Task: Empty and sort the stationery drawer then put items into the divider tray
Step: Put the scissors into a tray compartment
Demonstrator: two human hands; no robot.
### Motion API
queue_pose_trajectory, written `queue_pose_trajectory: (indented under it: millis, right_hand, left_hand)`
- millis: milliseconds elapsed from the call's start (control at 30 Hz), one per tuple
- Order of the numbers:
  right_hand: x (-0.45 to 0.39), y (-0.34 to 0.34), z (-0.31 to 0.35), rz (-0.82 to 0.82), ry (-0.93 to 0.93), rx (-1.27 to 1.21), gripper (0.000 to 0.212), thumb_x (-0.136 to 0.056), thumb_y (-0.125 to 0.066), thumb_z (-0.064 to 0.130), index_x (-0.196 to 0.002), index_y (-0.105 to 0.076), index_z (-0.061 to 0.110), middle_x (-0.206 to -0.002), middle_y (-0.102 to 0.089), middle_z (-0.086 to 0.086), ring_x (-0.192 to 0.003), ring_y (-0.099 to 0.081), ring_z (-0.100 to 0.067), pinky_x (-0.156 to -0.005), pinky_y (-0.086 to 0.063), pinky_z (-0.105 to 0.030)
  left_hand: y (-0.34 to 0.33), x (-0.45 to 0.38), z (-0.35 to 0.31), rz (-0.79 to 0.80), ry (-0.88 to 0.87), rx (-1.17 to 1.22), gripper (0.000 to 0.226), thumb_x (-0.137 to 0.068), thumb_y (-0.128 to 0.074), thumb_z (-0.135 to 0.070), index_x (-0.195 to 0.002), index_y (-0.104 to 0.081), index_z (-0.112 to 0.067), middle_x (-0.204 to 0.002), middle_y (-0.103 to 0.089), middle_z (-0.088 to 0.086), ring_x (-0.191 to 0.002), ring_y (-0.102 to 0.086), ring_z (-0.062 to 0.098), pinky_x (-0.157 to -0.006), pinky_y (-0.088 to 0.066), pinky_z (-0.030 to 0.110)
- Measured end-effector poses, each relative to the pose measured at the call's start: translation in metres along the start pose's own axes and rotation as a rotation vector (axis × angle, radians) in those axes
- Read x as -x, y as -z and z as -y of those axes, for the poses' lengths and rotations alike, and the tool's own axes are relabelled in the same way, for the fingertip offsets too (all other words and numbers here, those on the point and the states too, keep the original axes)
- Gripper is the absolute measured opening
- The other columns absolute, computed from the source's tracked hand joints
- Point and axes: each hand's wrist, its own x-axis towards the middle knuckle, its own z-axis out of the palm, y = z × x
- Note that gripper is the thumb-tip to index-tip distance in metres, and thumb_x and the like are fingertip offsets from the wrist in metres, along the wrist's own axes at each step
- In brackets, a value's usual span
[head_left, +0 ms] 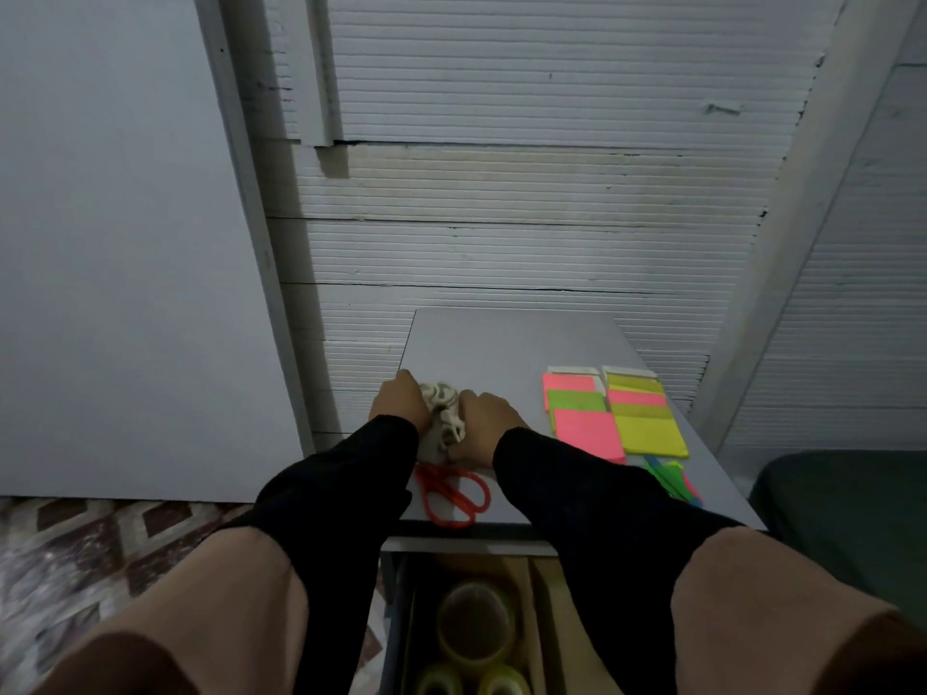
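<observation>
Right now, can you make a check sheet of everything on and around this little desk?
Surface: grey desk top, far half bare.
Job's things: red scissors at near edge; sticky notes and colour strips on right; tape rolls in open drawer below.
Clutter: crumpled patterned cloth.
Hands: left hand and right hand both grip the cloth.
Cables: nothing seen.
Surroundings: ribbed white wall, patterned rug.

Pale crumpled bundle (444, 411) between my hands on grey desk top (501, 343). Orange-handled scissors (454, 494) flat, just behind it. Neon pink, green, yellow sticky-note pads (612, 418) at right. Clear tape rolls (474, 629) in open drawer (396, 619).
</observation>
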Motion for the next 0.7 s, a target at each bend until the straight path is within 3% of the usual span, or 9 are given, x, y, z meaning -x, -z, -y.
queue_pose_trajectory:
  millis: [67, 100, 167, 233, 300, 367, 467, 700]
  right_hand:
    - [0.004, 0.004, -0.002, -0.005, 0.007, -0.013, 0.055, -0.081, -0.069, 0.026, -0.123, -0.043, 0.004, -0.123, -0.050, -0.019, -0.113, -0.048, -0.035, -0.085, -0.041, -0.035]
    - [0.005, 0.005, -0.002, -0.006, 0.010, -0.015, 0.054, -0.081, -0.069, 0.026, -0.123, -0.042, 0.004, -0.123, -0.049, -0.019, -0.113, -0.048, -0.034, -0.085, -0.041, -0.035]
    - [0.009, 0.011, -0.004, -0.025, 0.022, -0.017, 0.046, -0.082, -0.068, 0.022, -0.118, -0.043, 0.007, -0.121, -0.049, -0.019, -0.112, -0.049, -0.033, -0.079, -0.038, -0.034]
    - [0.013, 0.018, -0.006, -0.044, 0.020, -0.015, 0.037, -0.082, -0.068, 0.021, -0.105, -0.040, 0.015, -0.111, -0.048, -0.017, -0.102, -0.048, -0.029, -0.073, -0.032, -0.030]
    - [0.019, 0.024, -0.008, -0.061, 0.006, -0.025, 0.038, -0.081, -0.069, 0.022, -0.104, -0.040, 0.014, -0.107, -0.045, -0.015, -0.098, -0.045, -0.027, -0.073, -0.030, -0.029]
    - [0.027, 0.030, -0.008, -0.083, -0.009, -0.034, 0.046, -0.082, -0.069, 0.023, -0.116, -0.044, 0.007, -0.118, -0.048, -0.018, -0.109, -0.047, -0.031, -0.074, -0.030, -0.028]
    - [0.047, 0.036, -0.007, -0.107, -0.015, -0.028, 0.050, -0.082, -0.069, 0.024, -0.120, -0.044, 0.004, -0.122, -0.048, -0.018, -0.113, -0.047, -0.032, -0.074, -0.030, -0.028]
    - [0.117, 0.038, 0.001, -0.084, 0.018, 0.008, 0.041, -0.083, -0.069, 0.022, -0.112, -0.043, 0.011, -0.119, -0.049, -0.017, -0.098, -0.048, -0.028, -0.073, -0.031, -0.029]
  left_hand:
    - [0.003, 0.001, -0.004, 0.018, 0.051, 0.090, 0.030, -0.086, -0.061, -0.011, -0.111, -0.051, 0.003, -0.122, -0.056, 0.021, -0.115, -0.054, 0.033, -0.088, -0.045, 0.034]
    - [0.004, 0.003, -0.004, 0.024, 0.076, 0.130, 0.017, -0.085, -0.062, -0.012, -0.094, -0.055, 0.000, -0.113, -0.061, 0.020, -0.111, -0.058, 0.032, -0.084, -0.047, 0.033]
    - [0.007, 0.006, -0.007, 0.036, 0.129, 0.220, 0.025, -0.083, -0.063, -0.011, -0.064, -0.046, -0.008, -0.079, -0.063, 0.012, -0.098, -0.065, 0.026, -0.073, -0.050, 0.030]
    - [0.011, 0.009, -0.010, 0.042, 0.184, 0.371, 0.030, -0.083, -0.062, -0.009, -0.060, -0.043, -0.010, -0.069, -0.053, 0.008, -0.079, -0.064, 0.021, -0.058, -0.049, 0.024]
    - [0.013, 0.012, -0.011, 0.076, 0.201, 0.536, 0.028, -0.083, -0.060, -0.001, -0.062, -0.046, -0.011, -0.069, -0.053, 0.007, -0.063, -0.058, 0.017, -0.047, -0.049, 0.014]
    - [0.013, 0.019, -0.011, 0.062, 0.189, 0.601, 0.026, -0.080, -0.061, 0.004, -0.064, -0.049, -0.012, -0.066, -0.055, 0.008, -0.064, -0.061, 0.018, -0.058, -0.057, 0.022]
    - [0.011, 0.034, -0.006, 0.042, 0.164, 0.659, 0.021, -0.073, -0.065, 0.003, -0.064, -0.053, -0.011, -0.066, -0.058, 0.014, -0.081, -0.068, 0.033, -0.079, -0.057, 0.048]
    - [0.025, 0.107, -0.004, 0.053, 0.127, 0.657, 0.025, -0.069, -0.066, 0.004, -0.066, -0.050, -0.015, -0.079, -0.062, 0.015, -0.086, -0.066, 0.036, -0.080, -0.057, 0.049]
